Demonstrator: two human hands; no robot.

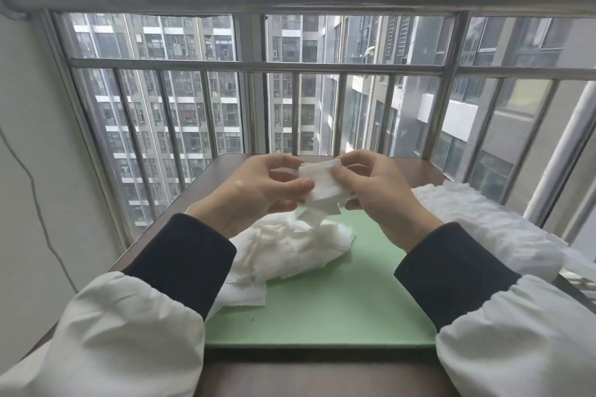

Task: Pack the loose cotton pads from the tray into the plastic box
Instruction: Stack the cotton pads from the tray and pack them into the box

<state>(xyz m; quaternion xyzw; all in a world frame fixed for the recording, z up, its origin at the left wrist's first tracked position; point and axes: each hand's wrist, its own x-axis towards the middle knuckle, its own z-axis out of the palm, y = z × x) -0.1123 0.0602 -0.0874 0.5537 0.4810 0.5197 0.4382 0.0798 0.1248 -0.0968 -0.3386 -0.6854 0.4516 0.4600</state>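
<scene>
While left hand (258, 190) and right hand (380, 193) pinch cotton pads (319, 180) | long axis upright | over tray (322, 316)

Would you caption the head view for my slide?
Left hand and right hand pinch cotton pads above the green tray's pile.

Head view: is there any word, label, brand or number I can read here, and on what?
No text can be read.
The held pads, the loose pile and the green tray are blank.
The row of pads at the right shows no label.
Any signs on the buildings outside are too small to tell.
</scene>
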